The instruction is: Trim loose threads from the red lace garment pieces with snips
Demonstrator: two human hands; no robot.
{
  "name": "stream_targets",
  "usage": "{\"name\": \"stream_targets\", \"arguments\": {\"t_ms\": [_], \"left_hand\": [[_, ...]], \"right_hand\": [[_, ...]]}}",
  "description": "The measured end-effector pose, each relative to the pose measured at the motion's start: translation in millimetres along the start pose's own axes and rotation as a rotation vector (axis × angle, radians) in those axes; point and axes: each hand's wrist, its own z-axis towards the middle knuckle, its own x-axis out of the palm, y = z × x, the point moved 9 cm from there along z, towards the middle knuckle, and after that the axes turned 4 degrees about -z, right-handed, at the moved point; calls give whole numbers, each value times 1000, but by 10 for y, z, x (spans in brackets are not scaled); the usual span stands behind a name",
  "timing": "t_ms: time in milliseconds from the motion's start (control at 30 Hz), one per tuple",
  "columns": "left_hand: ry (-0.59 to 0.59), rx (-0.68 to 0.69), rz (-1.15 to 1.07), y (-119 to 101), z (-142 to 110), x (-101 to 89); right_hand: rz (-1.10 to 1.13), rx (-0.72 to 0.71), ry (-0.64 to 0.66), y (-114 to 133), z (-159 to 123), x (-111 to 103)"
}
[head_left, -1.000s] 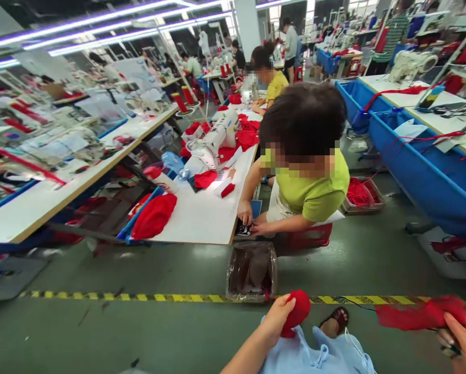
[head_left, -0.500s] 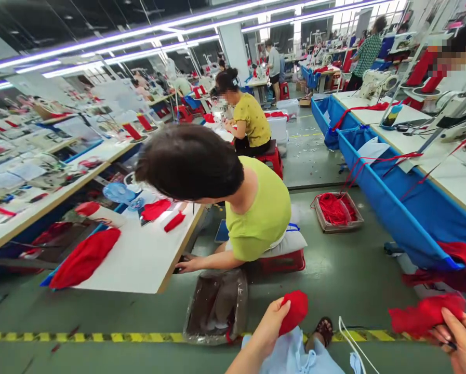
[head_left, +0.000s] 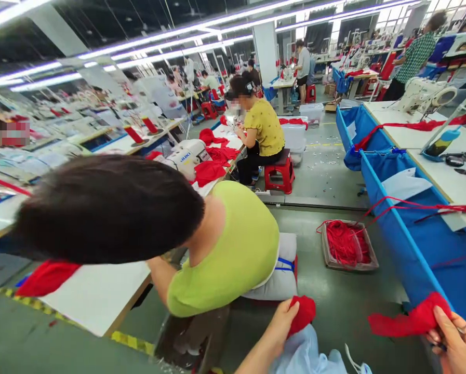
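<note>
My left hand (head_left: 278,326) is closed on a bunched piece of red fabric (head_left: 305,315), low in the middle of the view. At the lower right, my right hand (head_left: 459,340) pinches a longer piece of red fabric (head_left: 412,318), whose free end points left. Something small, dark and partly metallic also sits among the right fingers; its kind is unclear. Light blue clothing (head_left: 308,350) lies below my left hand.
A person in a yellow-green top (head_left: 228,249) sits close on my left at a white table (head_left: 96,296). Ahead on the floor stands a box of red cords (head_left: 347,244). Blue cloth troughs (head_left: 392,208) line the tables on the right. Beyond, a person in yellow (head_left: 264,127) sits sewing.
My view has moved forward and closer to the seated person, whose head and back now cover more of the table. Both hands still hold their red fabric.
</note>
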Motion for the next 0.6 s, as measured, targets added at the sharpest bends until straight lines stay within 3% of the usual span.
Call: {"name": "stream_targets", "arguments": {"t_ms": [100,200,300,467,600], "left_hand": [[17,4,-24,-245,405,247],[-31,68,-24,-510,794,284],[-84,144,-17,-732,1140,183],[-246,166,-90,-939,1615,-84],[-273,136,-160,-1072,1904,-6]], "right_hand": [[-35,-29,-41,352,355,118],[-90,51,-21,487,628,396],[-182,89,83,541,906,844],[-160,-43,236,881,1484,1670],[-115,-81,375,1111,1891,2251]]}}
